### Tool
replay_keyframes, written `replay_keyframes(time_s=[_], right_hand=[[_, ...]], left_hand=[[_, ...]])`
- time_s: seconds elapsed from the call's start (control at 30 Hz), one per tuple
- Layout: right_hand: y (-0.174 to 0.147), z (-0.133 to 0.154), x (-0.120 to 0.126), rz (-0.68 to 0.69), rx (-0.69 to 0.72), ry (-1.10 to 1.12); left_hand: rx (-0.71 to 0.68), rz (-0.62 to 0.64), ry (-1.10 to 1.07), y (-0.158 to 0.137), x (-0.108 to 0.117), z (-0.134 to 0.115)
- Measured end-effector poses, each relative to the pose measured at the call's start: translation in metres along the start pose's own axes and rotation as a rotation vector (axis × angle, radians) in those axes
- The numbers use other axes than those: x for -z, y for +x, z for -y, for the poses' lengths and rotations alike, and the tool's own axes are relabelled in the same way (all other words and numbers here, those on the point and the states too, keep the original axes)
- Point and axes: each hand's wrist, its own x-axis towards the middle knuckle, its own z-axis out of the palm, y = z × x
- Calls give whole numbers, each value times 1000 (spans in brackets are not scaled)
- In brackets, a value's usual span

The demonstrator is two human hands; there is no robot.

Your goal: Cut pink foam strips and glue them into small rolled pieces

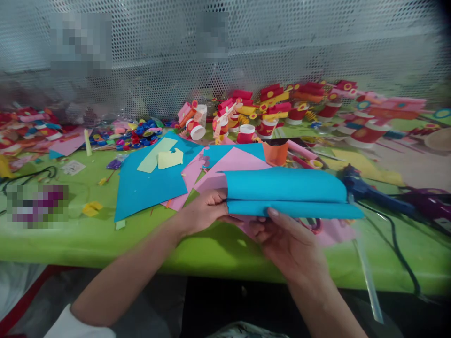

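Observation:
Between my two hands is a sheet of blue craft paper (285,185), rolled or folded lengthwise so that a narrow roll lies along its near edge. My left hand (207,209) is closed on its left end, fingertips partly hidden behind the paper. Around the near edge, a little right of the middle, my right hand (287,234) grips with the thumb in front and the fingers beneath. The paper is held above the table, over pink sheets (236,162). A blue glue gun (377,188) lies just past its right end, with a clear glue stick (368,281) nearby.
A green-covered table (70,239) spans the view. On the left lie a flat blue sheet (151,188) and pale paper scraps (171,158). Finished red paper-cup models (268,126) line the back, beside a heap of colourful small pieces (141,134). A black cord (394,244) runs along the right.

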Motion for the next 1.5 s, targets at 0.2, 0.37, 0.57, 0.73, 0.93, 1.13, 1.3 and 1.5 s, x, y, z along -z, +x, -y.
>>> replay_keyframes(time_s=[0.2,0.37,0.57,0.73,0.93,1.13,1.3,1.5], right_hand=[[3,-1,3,-60,-13,37],[4,-1,3,-61,-1,5],[3,-1,2,-87,9,-6],[-1,-3,1,-32,55,-16],[-3,-7,-3,-4,121,-63],[-2,-3,-3,-77,119,-39],[-1,5,-3,-170,32,17],[0,6,-6,-256,1,71]], left_hand=[[86,-54,-52,1,1,1],[133,-99,-79,1,0,-2],[168,-160,-109,1,3,-2],[188,-169,-178,2,3,-3],[207,-175,-197,2,4,-3],[203,-156,-244,2,6,2],[200,-188,-227,2,5,-1],[144,-264,-179,2,2,-4]])
